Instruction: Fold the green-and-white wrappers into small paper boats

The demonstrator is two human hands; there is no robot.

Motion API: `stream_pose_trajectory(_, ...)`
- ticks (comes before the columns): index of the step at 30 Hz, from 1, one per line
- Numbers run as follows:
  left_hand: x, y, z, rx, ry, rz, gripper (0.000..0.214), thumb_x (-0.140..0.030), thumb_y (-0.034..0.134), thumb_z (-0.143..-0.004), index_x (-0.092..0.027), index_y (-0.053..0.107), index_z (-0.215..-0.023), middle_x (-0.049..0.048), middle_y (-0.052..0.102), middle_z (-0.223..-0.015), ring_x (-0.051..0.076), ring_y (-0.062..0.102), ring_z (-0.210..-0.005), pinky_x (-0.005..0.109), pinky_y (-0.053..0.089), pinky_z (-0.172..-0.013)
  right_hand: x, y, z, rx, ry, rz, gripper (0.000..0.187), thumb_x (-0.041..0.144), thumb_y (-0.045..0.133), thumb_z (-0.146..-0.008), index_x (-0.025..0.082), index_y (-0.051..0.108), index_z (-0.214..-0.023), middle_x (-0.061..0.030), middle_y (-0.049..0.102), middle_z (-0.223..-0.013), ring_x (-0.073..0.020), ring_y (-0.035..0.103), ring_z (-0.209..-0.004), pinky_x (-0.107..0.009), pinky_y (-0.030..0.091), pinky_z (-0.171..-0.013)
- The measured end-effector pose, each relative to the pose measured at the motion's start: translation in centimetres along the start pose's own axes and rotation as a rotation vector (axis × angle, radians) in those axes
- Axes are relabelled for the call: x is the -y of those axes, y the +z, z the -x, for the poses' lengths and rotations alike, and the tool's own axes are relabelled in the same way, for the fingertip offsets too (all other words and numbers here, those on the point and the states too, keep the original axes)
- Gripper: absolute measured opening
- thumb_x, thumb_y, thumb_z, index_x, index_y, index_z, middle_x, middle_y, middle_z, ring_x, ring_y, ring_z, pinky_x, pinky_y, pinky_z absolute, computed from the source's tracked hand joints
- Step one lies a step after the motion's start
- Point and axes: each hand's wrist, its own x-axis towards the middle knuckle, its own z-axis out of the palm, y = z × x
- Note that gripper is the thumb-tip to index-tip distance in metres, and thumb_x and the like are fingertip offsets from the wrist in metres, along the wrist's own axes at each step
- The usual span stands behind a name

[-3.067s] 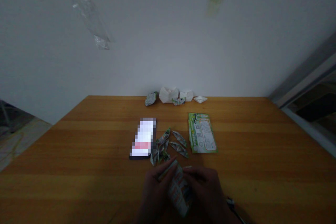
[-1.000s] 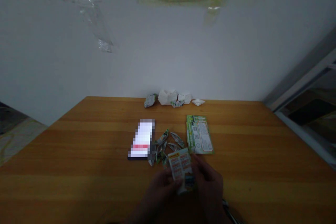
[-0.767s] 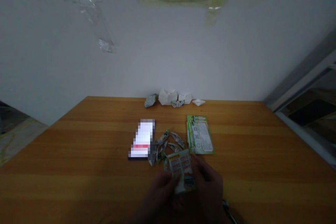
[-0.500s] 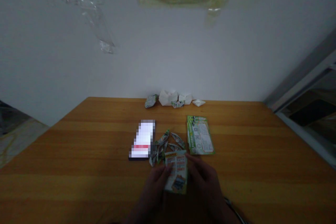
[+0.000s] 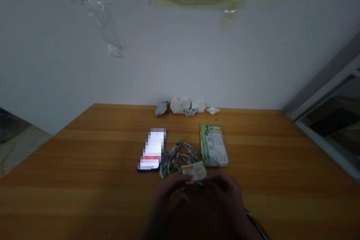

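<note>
Both my hands meet low in the middle of the wooden table [image 5: 84, 180], fingers pinched on a printed orange and white leaflet [image 5: 194, 171]. My left hand [image 5: 171, 198] grips its left side and my right hand [image 5: 225, 197] its right side. Only the leaflet's top strip shows above my fingers; the lower part is hidden behind them. Just beyond it lies a small heap of folded paper pieces [image 5: 177, 155].
A lit phone [image 5: 153, 150] lies left of the heap. A stack of green leaflets [image 5: 214, 145] lies to its right. White and printed folded paper shapes [image 5: 185, 105] sit at the far edge by the wall. A dark cord [image 5: 254, 221] runs by my right wrist.
The leaflet stood upright and showed most of its face; now it is tipped or folded down so only a short top strip shows. My hands have closed in over it.
</note>
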Motion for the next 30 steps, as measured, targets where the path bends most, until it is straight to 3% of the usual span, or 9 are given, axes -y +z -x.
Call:
stream_pose_trajectory(3, -0.1, -0.3, 0.1, -0.123, 0.012, -0.197, 0.014, -0.036, 0.081, -0.06, -0.028, 0.081, -0.071, 0.0105, 0.078, -0.093, 0.035, 0.067, -0.096, 0.044, 0.048, -0.093, 0.0, 0.2, 0.4, 0.014, -0.044, 0.016, 0.005, 0.023, 0.072, -0.074, 0.021, 0.075, -0.071, -0.0049, 0.077, -0.077, -0.0216, 0.072, -0.075, -0.028, 0.057, -0.071)
stream_pose_trajectory(6, -0.6, 0.2, 0.5, -0.124, 0.018, -0.186, 0.012, -0.037, 0.078, -0.065, -0.028, 0.082, -0.071, 0.0082, 0.079, -0.086, 0.032, 0.069, -0.086, 0.039, 0.053, -0.084, 0.0, 0.5, 0.8, -0.001, -0.065, 0.081, 0.005, 0.022, 0.07, -0.075, 0.021, 0.075, -0.073, -0.0054, 0.077, -0.08, -0.0219, 0.072, -0.077, -0.028, 0.056, -0.073)
stream_pose_trajectory(11, -1.0, 1.6, 0.8, -0.139, -0.053, -0.109, 0.021, -0.042, 0.077, -0.067, -0.022, 0.08, -0.066, 0.0066, 0.078, -0.073, 0.027, 0.069, -0.073, 0.033, 0.055, -0.072, -0.3, 1.3, 1.2, -0.098, -0.002, 0.082, 0.017, 0.028, 0.072, -0.072, 0.018, 0.068, -0.059, -0.0015, 0.069, -0.059, -0.0174, 0.064, -0.057, -0.022, 0.052, -0.055)
stream_pose_trajectory(16, -0.9, 2.1, 0.5, -0.124, -0.169, 0.201, 0.032, -0.04, 0.083, -0.06, -0.019, 0.076, -0.084, 0.0056, 0.078, -0.082, 0.025, 0.071, -0.079, 0.033, 0.055, -0.079, -0.6, 1.8, 1.1, -0.115, 0.063, 0.055, 0.027, 0.033, 0.073, -0.072, 0.018, 0.058, -0.056, 0.0001, 0.063, -0.057, -0.0151, 0.059, -0.054, -0.022, 0.048, -0.052)
stream_pose_trajectory(23, -0.5, 2.1, 0.5, -0.172, -0.238, 0.243, 0.058, -0.041, 0.082, -0.063, -0.019, 0.062, -0.113, 0.0022, 0.076, -0.067, 0.024, 0.072, -0.069, 0.031, 0.056, -0.069, -0.6, 2.1, 1.4, -0.126, 0.055, 0.094, 0.029, 0.034, 0.071, -0.074, 0.018, 0.054, -0.056, -0.0002, 0.062, -0.059, -0.0152, 0.058, -0.056, -0.023, 0.048, -0.054)
stream_pose_trajectory(27, -0.3, 2.1, 0.6, -0.195, -0.243, 0.211, 0.041, -0.042, 0.082, -0.061, -0.015, 0.074, -0.091, 0.0063, 0.078, -0.081, 0.026, 0.071, -0.079, 0.032, 0.056, -0.075, -0.9, 2.2, 1.4, -0.106, 0.053, 0.096, 0.028, 0.032, 0.069, -0.077, 0.018, 0.055, -0.058, 0.0005, 0.06, -0.059, -0.0147, 0.057, -0.057, -0.022, 0.047, -0.055)
stream_pose_trajectory(30, -0.3, 2.0, 0.6, -0.181, -0.23, 0.194, 0.036, -0.044, 0.081, -0.061, -0.016, 0.077, -0.085, 0.0048, 0.077, -0.079, 0.025, 0.07, -0.077, 0.03, 0.056, -0.073, -1.0, 2.3, 1.6, -0.116, 0.066, 0.108, 0.029, 0.031, 0.069, -0.076, 0.018, 0.053, -0.056, 0.0011, 0.058, -0.058, -0.0146, 0.056, -0.057, -0.022, 0.046, -0.054)
